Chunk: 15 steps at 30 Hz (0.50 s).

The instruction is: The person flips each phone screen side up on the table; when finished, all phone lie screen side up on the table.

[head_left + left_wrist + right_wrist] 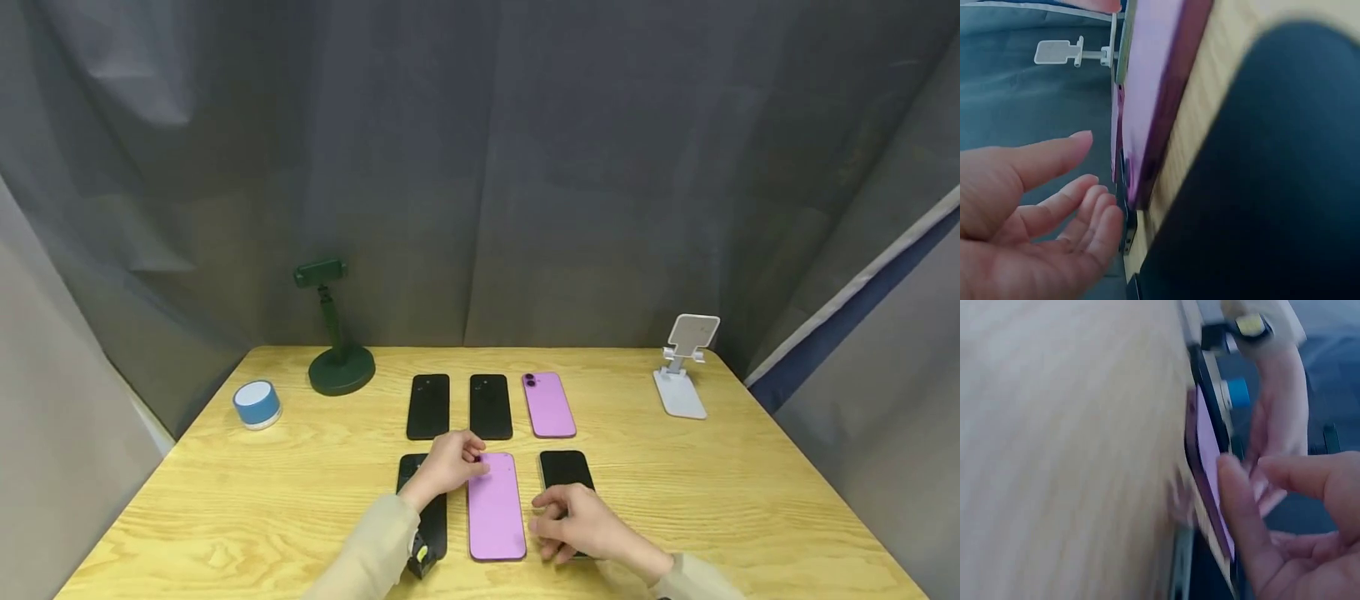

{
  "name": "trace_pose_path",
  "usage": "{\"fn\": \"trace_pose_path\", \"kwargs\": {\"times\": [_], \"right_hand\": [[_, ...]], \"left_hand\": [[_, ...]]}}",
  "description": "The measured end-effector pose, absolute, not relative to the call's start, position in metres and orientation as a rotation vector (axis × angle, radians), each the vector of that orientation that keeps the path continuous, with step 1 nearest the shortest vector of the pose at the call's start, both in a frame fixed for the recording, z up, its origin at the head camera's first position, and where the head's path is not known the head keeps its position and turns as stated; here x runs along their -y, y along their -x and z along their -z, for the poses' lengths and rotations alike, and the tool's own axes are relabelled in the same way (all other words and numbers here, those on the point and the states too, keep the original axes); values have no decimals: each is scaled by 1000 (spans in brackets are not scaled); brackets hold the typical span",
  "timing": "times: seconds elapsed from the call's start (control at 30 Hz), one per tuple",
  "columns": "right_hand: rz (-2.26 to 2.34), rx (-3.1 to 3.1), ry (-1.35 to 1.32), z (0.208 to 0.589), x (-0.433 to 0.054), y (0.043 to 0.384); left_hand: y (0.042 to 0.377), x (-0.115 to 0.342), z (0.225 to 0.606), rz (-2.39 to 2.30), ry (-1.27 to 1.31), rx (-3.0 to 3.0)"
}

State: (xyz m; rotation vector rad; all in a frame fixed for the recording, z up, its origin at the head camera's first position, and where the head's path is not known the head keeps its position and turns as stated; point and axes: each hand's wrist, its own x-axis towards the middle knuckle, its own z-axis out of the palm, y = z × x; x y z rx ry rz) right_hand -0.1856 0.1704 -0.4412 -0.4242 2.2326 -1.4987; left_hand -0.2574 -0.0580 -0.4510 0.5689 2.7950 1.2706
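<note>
While your left hand (452,462) hovers half-open and empty at the front pink phone (497,517), your right hand (577,521) is kinda loosely curled, also empty, over the black phone (566,468) beside it.

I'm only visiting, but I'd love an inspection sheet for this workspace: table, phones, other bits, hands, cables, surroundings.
Surface: wooden table, light grain.
Job's things: six phones; back row black phone, second black phone, pink phone; front row dark phone, second pink phone, black-faced phone.
Clutter: green stand, white stand, blue-and-white cylinder.
Hands: left hand by the front pink phone, right hand over the black-faced one; neither holds anything.
Cables: nothing seen.
Surroundings: grey curtain behind.
</note>
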Motion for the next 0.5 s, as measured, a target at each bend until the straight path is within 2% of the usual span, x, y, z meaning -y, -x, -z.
{"fn": "trace_pose_path", "kwargs": {"times": [0.23, 0.5], "right_hand": [[1391, -2346, 423, 446, -146, 172], [1316, -2402, 426, 449, -135, 172]], "left_hand": [[260, 63, 455, -1234, -539, -2814], [263, 65, 455, -1139, -503, -2763]]}}
